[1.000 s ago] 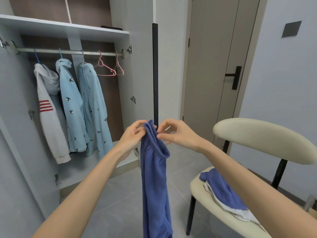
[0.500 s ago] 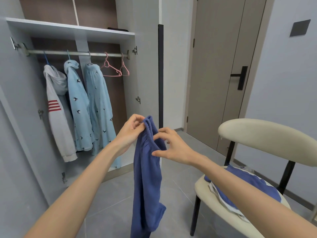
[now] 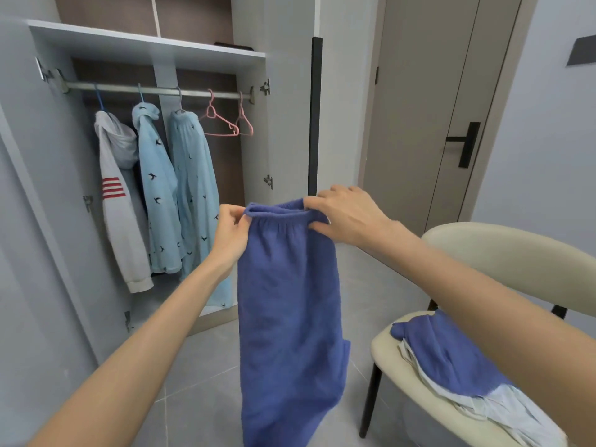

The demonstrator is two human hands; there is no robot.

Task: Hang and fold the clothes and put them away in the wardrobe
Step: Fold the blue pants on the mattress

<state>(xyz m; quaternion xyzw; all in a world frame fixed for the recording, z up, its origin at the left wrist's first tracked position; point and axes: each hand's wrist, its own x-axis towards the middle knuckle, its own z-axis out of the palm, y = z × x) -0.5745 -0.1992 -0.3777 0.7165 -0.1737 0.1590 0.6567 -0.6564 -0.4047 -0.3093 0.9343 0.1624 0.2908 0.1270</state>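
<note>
Blue trousers (image 3: 287, 304) hang in front of me by their elastic waistband. My left hand (image 3: 230, 232) pinches the band's left end and my right hand (image 3: 346, 216) grips its right end, so the band is stretched flat between them. Behind them stands the open wardrobe (image 3: 148, 50) with a rail (image 3: 154, 91). On the rail hang a white hoodie with red stripes (image 3: 119, 201), two light-blue patterned garments (image 3: 180, 195) and two bare pink hangers (image 3: 225, 124).
A cream chair (image 3: 503, 253) at the right carries a blue garment (image 3: 451, 353) on top of pale ones (image 3: 503, 411). A beige door with a black handle (image 3: 464, 145) is behind it. The wardrobe's door edge (image 3: 314, 117) stands just behind the trousers. Grey floor tiles lie below.
My hands have moved apart along the waistband, spreading the bunched trousers out flat. The view has shifted a little to the right and closer.
</note>
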